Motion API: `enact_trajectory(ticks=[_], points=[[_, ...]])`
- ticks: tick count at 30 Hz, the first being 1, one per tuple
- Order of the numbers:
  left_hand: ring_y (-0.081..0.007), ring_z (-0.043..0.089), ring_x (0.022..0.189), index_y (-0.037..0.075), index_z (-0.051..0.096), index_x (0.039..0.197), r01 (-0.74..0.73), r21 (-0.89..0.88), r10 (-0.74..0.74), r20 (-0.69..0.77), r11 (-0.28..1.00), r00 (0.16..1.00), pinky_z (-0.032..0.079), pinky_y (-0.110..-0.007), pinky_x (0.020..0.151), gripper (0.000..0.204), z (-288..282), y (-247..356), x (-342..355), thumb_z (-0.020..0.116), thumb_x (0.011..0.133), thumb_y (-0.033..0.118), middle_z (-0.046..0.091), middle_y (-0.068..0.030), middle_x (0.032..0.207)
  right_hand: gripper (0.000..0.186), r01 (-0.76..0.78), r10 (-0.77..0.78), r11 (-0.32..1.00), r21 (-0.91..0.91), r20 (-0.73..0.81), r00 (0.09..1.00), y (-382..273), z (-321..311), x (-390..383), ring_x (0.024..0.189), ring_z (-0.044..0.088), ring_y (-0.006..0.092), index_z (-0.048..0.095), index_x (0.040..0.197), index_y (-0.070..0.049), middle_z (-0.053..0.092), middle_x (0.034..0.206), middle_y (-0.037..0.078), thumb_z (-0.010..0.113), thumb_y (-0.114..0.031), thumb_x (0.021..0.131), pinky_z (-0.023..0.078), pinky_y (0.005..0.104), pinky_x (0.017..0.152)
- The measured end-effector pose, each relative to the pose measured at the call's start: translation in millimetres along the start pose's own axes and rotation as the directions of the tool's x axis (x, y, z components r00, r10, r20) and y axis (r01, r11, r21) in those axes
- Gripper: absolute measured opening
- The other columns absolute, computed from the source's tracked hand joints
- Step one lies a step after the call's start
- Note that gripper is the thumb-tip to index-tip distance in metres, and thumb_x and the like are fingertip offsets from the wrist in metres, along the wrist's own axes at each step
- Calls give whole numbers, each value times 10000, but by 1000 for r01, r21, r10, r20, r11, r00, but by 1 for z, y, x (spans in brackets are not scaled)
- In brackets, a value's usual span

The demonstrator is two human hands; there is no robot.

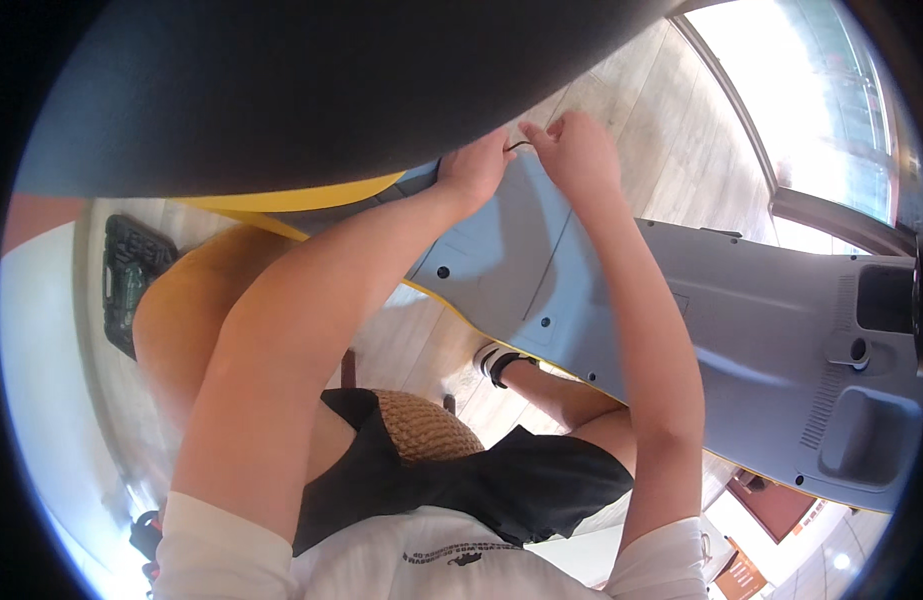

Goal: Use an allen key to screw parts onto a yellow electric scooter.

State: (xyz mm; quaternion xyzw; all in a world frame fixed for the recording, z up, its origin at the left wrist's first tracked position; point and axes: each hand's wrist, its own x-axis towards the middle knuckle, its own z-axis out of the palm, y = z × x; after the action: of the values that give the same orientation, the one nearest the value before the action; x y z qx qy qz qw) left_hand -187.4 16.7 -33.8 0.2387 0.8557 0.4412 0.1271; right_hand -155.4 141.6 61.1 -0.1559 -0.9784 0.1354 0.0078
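Note:
A thin, dark, curved wire-like piece (519, 144) bridges the small gap between my two hands; its exact kind is too small to make out. My left hand (476, 168) is closed at one end of it, close against the edge of the large black seat (311, 90). At the other end, my right hand (579, 150) pinches with thumb and forefinger. Both hands are above the grey floorboard (511, 230) of a yellow-and-grey scooter. Part of my left hand's fingers is hidden.
Grey front panel (751, 330) with recessed pockets extends right. Yellow body trim (311, 192) runs under the seat. On the wood-look floor at left lies an open black tool case (131, 280). I sit on a woven stool (426, 425). A glass door (781, 100) stands at upper right.

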Motion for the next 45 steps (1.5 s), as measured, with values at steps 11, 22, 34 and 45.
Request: enact_trajectory(ticks=[11,22,34,45], points=[[-361,632,894,19,671,795,-31,15,31,0,999,1000,507,-460,789,76,0,3,1,723,779,72,674,-166,832,163,-173,170,985,4,170,971,-7,19,-3,806,663,367,689,756,-32,689,804,173,660,-190,786,540,442,702],[-387,649,847,48,736,833,7,76,-14,93,997,996,524,-471,772,65,-3,4,6,719,791,95,676,-193,800,179,-3,-26,979,203,141,990,6,12,-10,854,668,358,740,938,-67,695,798,139,632,-132,810,541,437,729],[-376,637,881,2,683,773,-111,53,111,15,992,994,510,-457,768,156,-3,2,2,779,759,124,664,-194,819,168,257,-250,966,-31,152,956,21,21,-7,989,649,343,746,892,-53,690,1081,139,635,-144,804,532,401,855],[-387,639,796,6,689,757,-31,45,30,25,999,999,513,-462,718,158,-2,4,9,786,738,129,657,-193,774,148,-204,187,924,325,82,979,2,22,-16,824,680,346,753,865,-45,698,791,132,643,-116,795,540,418,745]])
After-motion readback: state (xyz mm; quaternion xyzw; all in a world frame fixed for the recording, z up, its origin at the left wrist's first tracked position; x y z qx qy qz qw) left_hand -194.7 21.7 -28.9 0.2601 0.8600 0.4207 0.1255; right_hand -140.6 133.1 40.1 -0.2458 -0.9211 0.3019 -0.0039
